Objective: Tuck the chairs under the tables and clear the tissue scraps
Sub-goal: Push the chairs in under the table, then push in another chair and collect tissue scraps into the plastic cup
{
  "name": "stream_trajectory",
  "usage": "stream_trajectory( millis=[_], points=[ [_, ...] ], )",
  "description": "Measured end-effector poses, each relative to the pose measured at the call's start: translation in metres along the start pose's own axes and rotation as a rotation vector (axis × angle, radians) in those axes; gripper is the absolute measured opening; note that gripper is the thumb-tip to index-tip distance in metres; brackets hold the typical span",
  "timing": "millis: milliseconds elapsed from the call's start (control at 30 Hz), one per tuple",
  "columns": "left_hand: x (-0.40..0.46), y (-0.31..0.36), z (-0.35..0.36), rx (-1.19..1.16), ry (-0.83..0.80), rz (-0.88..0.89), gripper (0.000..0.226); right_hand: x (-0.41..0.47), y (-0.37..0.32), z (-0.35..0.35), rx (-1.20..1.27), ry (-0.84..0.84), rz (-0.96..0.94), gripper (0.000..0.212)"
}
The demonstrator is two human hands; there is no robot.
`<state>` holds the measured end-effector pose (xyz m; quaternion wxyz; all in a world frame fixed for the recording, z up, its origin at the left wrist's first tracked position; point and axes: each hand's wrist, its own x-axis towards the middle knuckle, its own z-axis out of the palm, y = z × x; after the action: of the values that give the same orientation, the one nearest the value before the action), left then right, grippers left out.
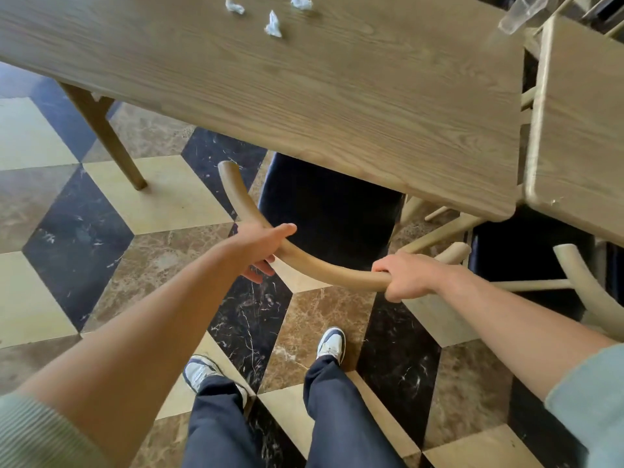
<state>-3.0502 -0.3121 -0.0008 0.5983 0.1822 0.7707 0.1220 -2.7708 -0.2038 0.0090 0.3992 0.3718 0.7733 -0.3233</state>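
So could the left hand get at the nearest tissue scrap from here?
Probably not as things stand: the left hand is wrapped round the chair rail, and the scrap lies far across the table. Nothing blocks the tabletop, though.

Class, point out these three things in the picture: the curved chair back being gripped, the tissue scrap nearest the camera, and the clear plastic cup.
curved chair back (pixel 324 268), head view, on the rail between the hands.
tissue scrap (pixel 273 25), head view, its crumpled middle.
clear plastic cup (pixel 521 11), head view, its side wall.

Matt grained wood table (pixel 304 96); smooth wooden chair rail (pixel 320 265); glossy marble floor (pixel 152 258); crumpled paper scraps (pixel 273 25).
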Motion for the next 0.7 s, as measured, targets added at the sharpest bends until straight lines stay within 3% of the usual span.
stream_trajectory(
  millis=[167,300,533,700],
  points=[
    [-0.006,-0.002,-0.012,0.212,-0.076,0.036,0.076,-0.002,-0.004,-0.005,0.051,-0.074,0.047,0.031],
    [-0.014,-0.009,-0.039,0.251,-0.048,0.078,0.072,-0.005,-0.034,-0.024,0.212,0.009,0.064,0.053],
    [-0.04,-0.039,-0.173,0.297,0.264,0.251,0.046,0.021,-0.191,-0.098,0.232,0.347,-0.105,0.026],
    [-0.082,-0.091,-0.327,0.309,0.435,0.298,0.063,0.033,-0.345,-0.148,0.181,0.43,-0.197,0.021]
  ],
)
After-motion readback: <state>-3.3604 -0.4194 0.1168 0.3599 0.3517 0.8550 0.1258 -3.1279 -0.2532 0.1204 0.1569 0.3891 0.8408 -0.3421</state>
